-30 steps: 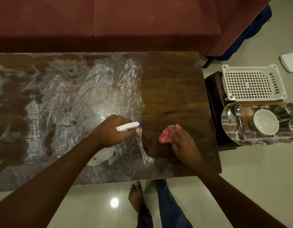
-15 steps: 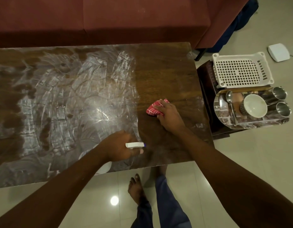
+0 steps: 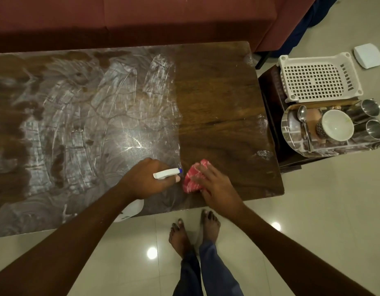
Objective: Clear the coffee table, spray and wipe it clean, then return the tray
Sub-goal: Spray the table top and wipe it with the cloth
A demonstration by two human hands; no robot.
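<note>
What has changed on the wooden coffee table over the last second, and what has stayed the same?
The right hand swept the red checked cloth away across the dry part of the wooden coffee table, then back to the near edge, beside the white plastic spray bottle. The left hand still grips that bottle; the shiny loaded tray stays aside.
</note>
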